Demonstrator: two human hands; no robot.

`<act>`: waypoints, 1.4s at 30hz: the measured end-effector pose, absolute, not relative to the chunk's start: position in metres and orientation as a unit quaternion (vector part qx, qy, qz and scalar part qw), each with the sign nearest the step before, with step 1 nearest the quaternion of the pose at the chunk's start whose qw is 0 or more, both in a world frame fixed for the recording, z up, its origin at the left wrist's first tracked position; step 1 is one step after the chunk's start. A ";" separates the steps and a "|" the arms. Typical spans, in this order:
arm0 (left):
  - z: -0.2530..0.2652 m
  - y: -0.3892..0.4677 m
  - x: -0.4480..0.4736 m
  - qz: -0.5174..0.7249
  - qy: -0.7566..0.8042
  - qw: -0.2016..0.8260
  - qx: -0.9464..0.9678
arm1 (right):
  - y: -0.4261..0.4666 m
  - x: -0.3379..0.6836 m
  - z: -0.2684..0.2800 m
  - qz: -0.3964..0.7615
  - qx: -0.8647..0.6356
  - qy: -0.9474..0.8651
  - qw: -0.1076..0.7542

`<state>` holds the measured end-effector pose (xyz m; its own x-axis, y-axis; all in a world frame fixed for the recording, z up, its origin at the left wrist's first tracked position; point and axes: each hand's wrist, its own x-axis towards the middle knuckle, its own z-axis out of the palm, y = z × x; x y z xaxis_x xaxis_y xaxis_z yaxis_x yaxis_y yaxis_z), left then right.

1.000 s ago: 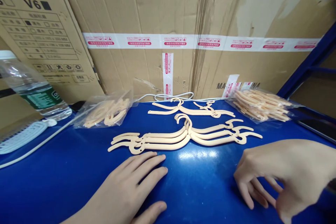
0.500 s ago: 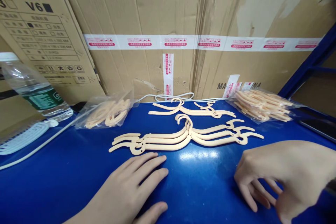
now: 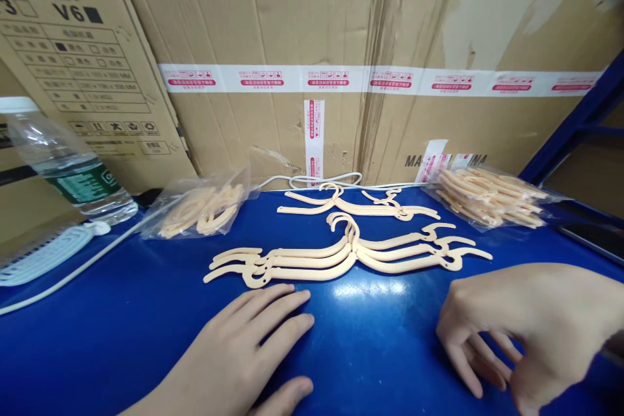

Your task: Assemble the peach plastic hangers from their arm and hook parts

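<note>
My left hand (image 3: pixel 253 344) lies flat on the blue table with its fingers spread, just in front of a row of cream plastic clothes hangers (image 3: pixel 312 272). Those three hangers overlap one behind another, their hooks bunched at the middle. On the right, my right hand (image 3: pixel 517 331) is bent at the wrist, its fingers hanging apart and downward with nothing between them. Behind the row lie further hangers (image 3: pixel 368 210), whose left arms lack the curved end pieces seen on the right.
Clear bags of cream pieces lie at the back left (image 3: pixel 202 211) and back right (image 3: pixel 490 198). At the left are a water bottle (image 3: pixel 80 172), a pale hairbrush (image 3: pixel 51 257) and a white cable (image 3: pixel 73 286). A dark flat device (image 3: pixel 592 242) sits far right. Cardboard boxes (image 3: pixel 273 26) wall the back.
The whole view has shifted very slightly. Both hands and the hangers keep their places.
</note>
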<state>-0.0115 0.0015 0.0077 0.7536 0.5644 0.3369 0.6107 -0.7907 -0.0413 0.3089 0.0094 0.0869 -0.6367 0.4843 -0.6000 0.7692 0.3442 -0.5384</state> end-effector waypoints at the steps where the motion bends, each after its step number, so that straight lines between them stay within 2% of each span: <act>1: 0.008 0.002 -0.012 -0.155 -0.313 0.074 -0.934 | 0.010 0.309 0.086 -0.420 0.394 0.801 0.164; 8: 0.017 0.011 -0.012 -0.122 -0.266 0.102 -0.951 | 0.022 0.319 0.065 -0.495 0.372 0.765 0.178; 26: 0.020 0.011 -0.010 -0.134 -0.276 0.065 -0.950 | 0.015 0.314 0.077 -0.445 0.381 0.789 0.182; 42: 0.019 0.013 -0.011 -0.154 -0.272 0.044 -0.949 | 0.016 0.318 0.077 -0.439 0.384 0.798 0.148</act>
